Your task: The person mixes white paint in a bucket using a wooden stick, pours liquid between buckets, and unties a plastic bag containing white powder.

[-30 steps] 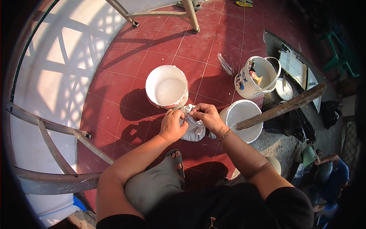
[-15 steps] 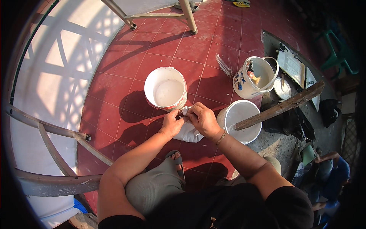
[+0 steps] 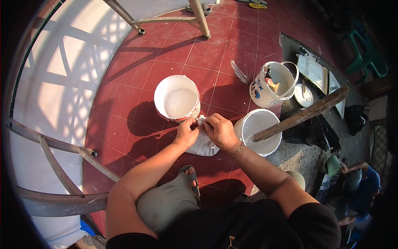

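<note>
A white bag (image 3: 204, 146) with a bulging lower part rests on the red tiles in front of me. Its gathered top is pinched between the fingers of my left hand (image 3: 187, 134) and my right hand (image 3: 221, 131), which face each other almost touching. Just beyond my fingers stands a white bucket (image 3: 160, 99) with a white layer at its bottom. Close by my right wrist is another white bucket (image 3: 241, 132), from which a rough wooden plank (image 3: 309, 113) leans out to the right. What lies inside the bag is hidden.
A handled white bucket (image 3: 258, 92) stands farther right, beside a round white lid (image 3: 304, 96) and a paint tray (image 3: 314, 71). Pale ladder-like frames (image 3: 62, 201) rise at the left and far side. At lower right a person in a blue sleeve (image 3: 370, 186) is crouching.
My fingers have shifted slightly at the bag's gathered top, where more white material now shows between them. The whole view has moved a little; the buckets stay in place.
</note>
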The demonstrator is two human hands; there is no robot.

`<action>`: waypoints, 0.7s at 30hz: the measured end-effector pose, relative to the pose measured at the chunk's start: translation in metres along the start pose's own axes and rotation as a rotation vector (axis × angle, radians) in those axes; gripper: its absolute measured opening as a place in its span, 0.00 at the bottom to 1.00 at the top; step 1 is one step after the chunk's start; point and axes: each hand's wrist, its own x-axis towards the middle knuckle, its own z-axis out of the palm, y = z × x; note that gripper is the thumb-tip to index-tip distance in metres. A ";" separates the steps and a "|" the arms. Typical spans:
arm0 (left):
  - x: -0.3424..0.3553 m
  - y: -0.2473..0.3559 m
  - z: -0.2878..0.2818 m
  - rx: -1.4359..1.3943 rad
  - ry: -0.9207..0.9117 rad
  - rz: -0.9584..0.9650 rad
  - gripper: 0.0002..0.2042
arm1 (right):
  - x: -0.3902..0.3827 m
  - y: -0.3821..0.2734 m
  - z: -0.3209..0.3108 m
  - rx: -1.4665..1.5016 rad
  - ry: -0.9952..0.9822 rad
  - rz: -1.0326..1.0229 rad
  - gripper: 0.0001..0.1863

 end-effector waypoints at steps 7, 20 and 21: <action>0.000 -0.021 0.005 -0.197 0.101 -0.056 0.07 | -0.003 0.008 0.005 0.214 -0.042 0.274 0.05; 0.002 -0.008 0.003 -0.313 -0.026 -0.082 0.04 | -0.003 0.043 0.021 0.414 -0.093 0.638 0.08; 0.000 -0.005 0.002 -0.314 -0.025 -0.086 0.04 | -0.002 0.048 0.023 0.414 -0.095 0.641 0.08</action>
